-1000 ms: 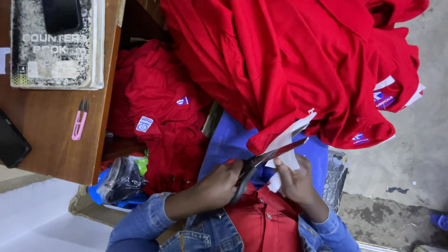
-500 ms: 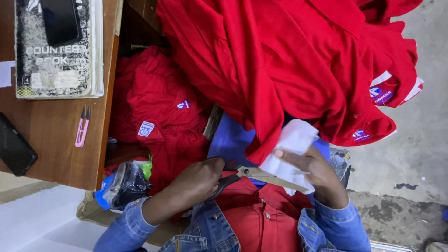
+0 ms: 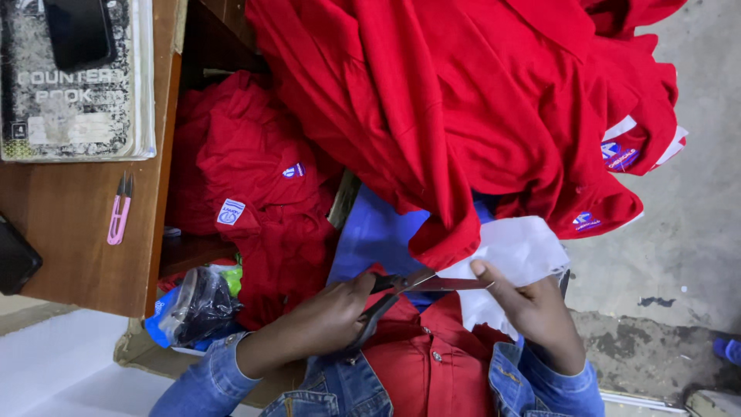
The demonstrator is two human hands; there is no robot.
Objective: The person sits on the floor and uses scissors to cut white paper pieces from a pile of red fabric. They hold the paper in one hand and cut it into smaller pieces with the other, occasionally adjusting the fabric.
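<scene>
My left hand [image 3: 332,309] grips dark-handled scissors [image 3: 432,283], blades pointing right and lying level. Their tips meet the lower edge of a white fabric piece [image 3: 517,251]. My right hand [image 3: 532,309] holds that white piece from below, thumb on its left edge beside the blades. A large pile of red garments [image 3: 463,100] hangs just above both hands, its lowest fold touching the white piece. Both my sleeves are blue denim.
A wooden table [image 3: 69,239] at left carries a speckled book [image 3: 69,116] with a black phone [image 3: 77,31] on it, and pink thread snips [image 3: 120,208]. Red badge shirts [image 3: 255,208] and a plastic bag [image 3: 197,305] lie under it. Concrete floor [image 3: 679,255] at right.
The scissors swung down from pointing up-right to level. My right hand raised and spread the white piece, which now shows more fully beside the blades.
</scene>
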